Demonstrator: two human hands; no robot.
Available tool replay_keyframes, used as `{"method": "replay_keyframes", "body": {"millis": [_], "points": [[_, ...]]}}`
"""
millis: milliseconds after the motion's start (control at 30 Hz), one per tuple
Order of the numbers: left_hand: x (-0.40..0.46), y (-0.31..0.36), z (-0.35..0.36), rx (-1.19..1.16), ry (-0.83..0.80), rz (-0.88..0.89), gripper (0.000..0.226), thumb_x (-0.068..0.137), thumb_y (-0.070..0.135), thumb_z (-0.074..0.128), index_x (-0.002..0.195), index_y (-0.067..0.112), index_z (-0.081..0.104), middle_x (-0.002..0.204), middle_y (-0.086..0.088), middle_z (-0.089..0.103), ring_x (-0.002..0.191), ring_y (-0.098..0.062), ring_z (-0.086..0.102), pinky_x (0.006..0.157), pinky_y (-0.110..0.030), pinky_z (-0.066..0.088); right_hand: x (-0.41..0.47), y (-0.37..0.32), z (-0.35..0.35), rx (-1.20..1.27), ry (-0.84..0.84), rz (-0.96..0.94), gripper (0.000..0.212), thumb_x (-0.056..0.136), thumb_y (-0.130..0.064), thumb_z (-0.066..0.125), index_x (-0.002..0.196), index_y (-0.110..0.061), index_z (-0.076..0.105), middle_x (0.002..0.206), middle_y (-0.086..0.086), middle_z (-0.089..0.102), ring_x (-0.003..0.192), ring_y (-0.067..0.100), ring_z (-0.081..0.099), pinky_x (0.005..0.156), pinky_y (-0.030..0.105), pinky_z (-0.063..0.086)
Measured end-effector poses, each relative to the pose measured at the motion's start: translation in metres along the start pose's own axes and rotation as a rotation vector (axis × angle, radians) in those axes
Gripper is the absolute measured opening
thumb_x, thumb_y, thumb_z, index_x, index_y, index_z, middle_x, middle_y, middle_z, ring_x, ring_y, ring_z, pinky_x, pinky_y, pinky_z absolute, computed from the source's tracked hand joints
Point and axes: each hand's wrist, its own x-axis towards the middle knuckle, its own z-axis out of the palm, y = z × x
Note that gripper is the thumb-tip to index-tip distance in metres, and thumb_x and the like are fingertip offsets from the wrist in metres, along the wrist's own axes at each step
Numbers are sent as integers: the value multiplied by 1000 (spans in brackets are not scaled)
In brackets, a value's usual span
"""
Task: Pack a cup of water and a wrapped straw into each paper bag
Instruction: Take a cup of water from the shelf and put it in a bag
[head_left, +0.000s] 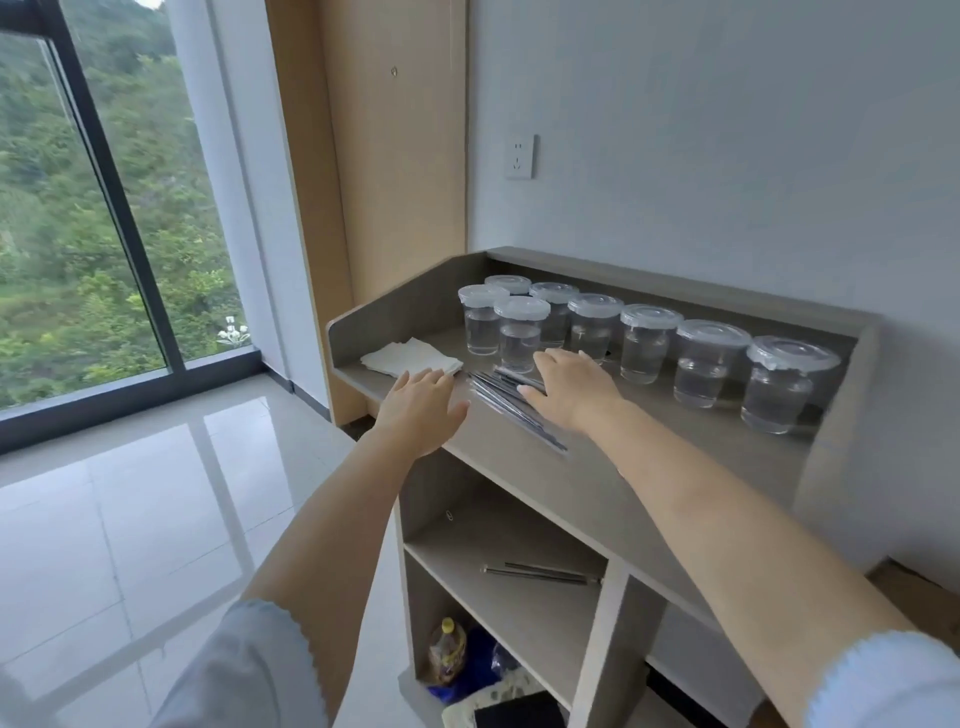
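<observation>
Grey laminate forms the desk (649, 467), a counter with a raised back ledge and side walls, standing against a pale wall beside a tall window. Over its front edge the left hand (418, 410) stretches flat, fingers straight and holding nothing, fingertips at the near corner of the stack of white paper bags (410, 357). The right hand (574, 387) is also spread and relaxed, palm down, gripping nothing; it lies over the far end of the bundle of wrapped straws (511, 410), though whether it touches them I cannot tell. The straws lie on the counter between the two hands, running diagonally toward the front edge. Just beyond the right hand stand the lidded clear cups of water (644, 343), eight of them: a cluster of four at the left, then a row trailing right along the back ledge. The bags lie flat at the counter's left end, just beside the cup cluster. Below, an open shelf (467, 566) carries two thin metal rods (540, 573), and a bottle (448, 652) stands lower down. A wall socket (521, 156) sits above the cups.
</observation>
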Motion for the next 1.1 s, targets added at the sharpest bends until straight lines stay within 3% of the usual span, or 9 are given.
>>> {"method": "replay_keyframes", "body": {"millis": [300, 500, 767, 1000, 1100], "points": [[145, -41, 15, -20, -5, 72, 47, 101, 41, 35, 133, 9, 44, 148, -6, 38, 141, -19, 28, 118, -36, 9, 141, 27, -7, 11, 40, 84, 62, 94, -51, 44, 140, -9, 37, 145, 11, 41, 130, 30, 41, 106, 40, 32], [203, -62, 31, -32, -47, 110, 42, 101, 38, 34, 128, 9, 47, 141, -4, 45, 136, -18, 34, 117, -36, 11, 202, 36, -2, 24, -35, 142, 82, 86, -60, 51, 148, -12, 25, 154, 9, 26, 140, 27, 29, 111, 38, 28], [261, -84, 43, -62, -81, 173, 47, 101, 40, 34, 135, 9, 43, 144, -4, 43, 140, -17, 29, 118, -36, 7, 249, 40, 15, 52, -198, 209, 98, 77, -71, 56, 151, -20, 16, 158, 8, 13, 145, 28, 16, 113, 46, 26], [280, -96, 55, -72, -87, 199, 40, 100, 40, 34, 120, 10, 51, 132, -3, 52, 131, -18, 40, 117, -38, 12, 266, 40, 23, 14, -257, 253, 94, 78, -67, 57, 150, -22, 19, 158, 10, 10, 140, 33, 24, 108, 47, 33], [281, -98, 57, -71, -75, 218, 42, 100, 40, 33, 123, 9, 50, 134, -3, 51, 133, -17, 38, 117, -38, 12, 267, 39, 24, 65, -286, 291, 92, 80, -61, 59, 151, -23, 14, 158, 11, 7, 142, 35, 17, 109, 48, 28]]}}
